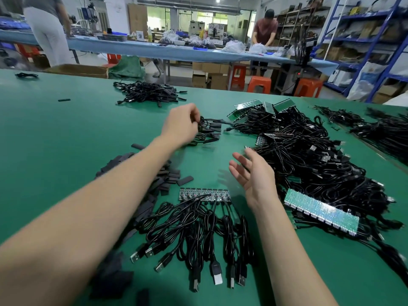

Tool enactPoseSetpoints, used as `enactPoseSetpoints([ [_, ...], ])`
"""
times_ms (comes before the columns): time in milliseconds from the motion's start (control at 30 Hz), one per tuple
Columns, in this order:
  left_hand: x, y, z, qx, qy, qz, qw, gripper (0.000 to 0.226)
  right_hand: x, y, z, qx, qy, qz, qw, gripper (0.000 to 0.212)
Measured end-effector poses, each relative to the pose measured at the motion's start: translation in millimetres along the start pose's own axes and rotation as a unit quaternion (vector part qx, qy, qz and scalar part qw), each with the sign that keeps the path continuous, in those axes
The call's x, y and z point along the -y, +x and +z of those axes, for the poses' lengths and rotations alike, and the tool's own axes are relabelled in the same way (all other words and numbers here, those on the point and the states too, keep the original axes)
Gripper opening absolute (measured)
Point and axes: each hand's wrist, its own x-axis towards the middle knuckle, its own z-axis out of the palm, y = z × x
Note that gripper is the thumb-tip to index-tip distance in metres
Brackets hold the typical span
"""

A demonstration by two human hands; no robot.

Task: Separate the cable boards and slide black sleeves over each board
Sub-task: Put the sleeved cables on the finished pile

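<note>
On the green worktop point(66, 133), the left hand point(180, 124) reaches out toward the middle, its fingers curled and pinching the cables of a small bundle of sleeved cables point(208, 131) that lies just beyond and to the right of its fingertips. The right hand point(254, 173) hovers nearer the person, fingers straight and spread, palm turned toward the left, holding nothing; the two hands are well apart. Just below and left of the right hand, between the two forearms, lies an unseparated strip of cable boards point(204, 194), its small dark boards joined in a row, with black cables point(198, 235) trailing from it toward the near edge and ending in USB plugs point(217, 276). Under and beside the left forearm, a heap of loose black sleeves point(167, 177) spreads across the worktop toward the near left corner, with more dark sleeves lying blurred close to the near edge. To the right of the right hand a large tangled pile of cables point(320, 164) covers the right part of the worktop, with several green board strips lying in it; one such green board strip point(320, 212) lies just right of the right wrist, tilted and catching the light. Toward the far edge sits a separate pile of finished cables point(150, 92), well apart from both hands. A single sleeve point(64, 100) lies alone toward the far left. Beyond the worktop, two persons stand at a long blue table point(154, 49).
</note>
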Motion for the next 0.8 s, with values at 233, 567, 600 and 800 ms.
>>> enactPoseSetpoints([
  [233,44.8,11.2,34.8,0.179,0.249,-0.021,0.952,0.022,-6.1,-0.8,2.1,0.037,-0.051,0.03,0.998,0.011],
  [567,55.1,14.5,46.9,0.238,0.202,-0.057,0.948,0.038,-9.1,-6.8,6.1,0.085,-0.17,0.027,0.981,0.013],
  [600,52.9,10.4,47.1,0.216,0.19,-0.053,0.956,0.034,-8.5,-6.1,4.9,0.08,-0.213,0.011,0.974,0.012],
  [800,15.6,-37.5,42.9,0.162,0.059,-0.056,0.983,0.013,6.5,0.1,-0.1,0.1,-0.641,-0.056,0.759,0.019],
])
